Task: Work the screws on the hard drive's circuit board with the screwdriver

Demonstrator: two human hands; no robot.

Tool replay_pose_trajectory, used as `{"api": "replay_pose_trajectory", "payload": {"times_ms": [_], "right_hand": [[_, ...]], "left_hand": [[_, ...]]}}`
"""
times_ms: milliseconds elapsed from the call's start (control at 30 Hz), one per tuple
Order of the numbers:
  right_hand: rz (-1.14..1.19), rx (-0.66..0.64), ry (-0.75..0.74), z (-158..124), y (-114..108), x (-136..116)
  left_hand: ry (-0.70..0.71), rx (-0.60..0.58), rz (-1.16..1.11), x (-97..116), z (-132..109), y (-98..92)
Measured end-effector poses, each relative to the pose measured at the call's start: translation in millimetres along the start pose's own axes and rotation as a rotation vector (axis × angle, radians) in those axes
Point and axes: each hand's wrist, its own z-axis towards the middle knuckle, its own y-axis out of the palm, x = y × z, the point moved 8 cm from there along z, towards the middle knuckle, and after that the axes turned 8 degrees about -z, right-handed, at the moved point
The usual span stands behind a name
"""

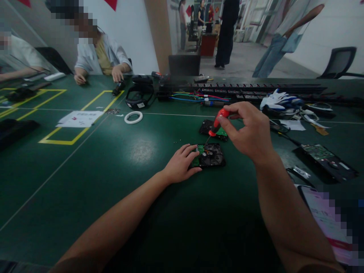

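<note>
A hard drive (217, 155) lies flat on the green table, its green circuit board partly covered by fingers. My left hand (181, 165) grips its left end, thumb along the near edge and fingers reaching over the board. My right hand (248, 131) pinches the red and black handle of a screwdriver (218, 122) between thumb and fingers. The screwdriver is tilted, with its thin shaft pointing down to the board; whether the tip sits in a screw is too small to tell. Just behind lies a second hard drive (205, 127). Tiny screws (178, 142) lie to the left.
At right are an opened drive-like device (330, 163), a phone (318, 212) and white gloves (280, 101). Cables (196, 96) and long black strips run along the back. A white ring (133, 117) and paper sheet (81, 118) lie left. A co-worker (102, 57) sits across the table.
</note>
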Motion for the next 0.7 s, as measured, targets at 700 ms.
{"api": "replay_pose_trajectory", "payload": {"times_ms": [700], "right_hand": [[0.007,0.022,0.016,-0.3,-0.5,3.8]], "left_hand": [[0.004,-0.002,-0.007,0.3,0.7,0.0]]}}
